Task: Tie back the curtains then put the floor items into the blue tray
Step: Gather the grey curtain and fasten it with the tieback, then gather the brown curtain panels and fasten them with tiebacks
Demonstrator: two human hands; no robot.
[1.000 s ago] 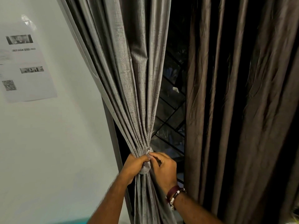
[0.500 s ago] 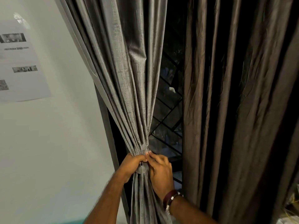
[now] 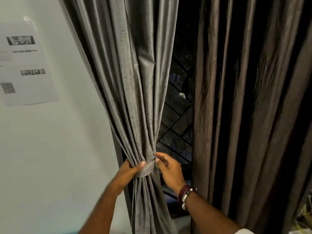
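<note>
The left grey curtain (image 3: 135, 81) is gathered into a bunch, cinched by a grey tie-back band (image 3: 148, 169). My left hand (image 3: 130, 171) grips the bunch and the band's left side, thumb pressed on the band. My right hand (image 3: 168, 169) touches the band's right end with its fingertips, fingers loosely curled. The right brown curtain (image 3: 244, 115) hangs loose and untied. The blue tray and the floor items are out of sight.
A dark window with a black diagonal grille (image 3: 177, 119) shows between the curtains. A printed paper sheet (image 3: 25, 71) is stuck on the white wall (image 3: 50, 157) at left. Some clutter (image 3: 303, 220) shows at the bottom right corner.
My hands have drawn slightly apart, uncovering the band around the bunch. My right hand's fingers have loosened from a pinch to a light touch at the band's right end.
</note>
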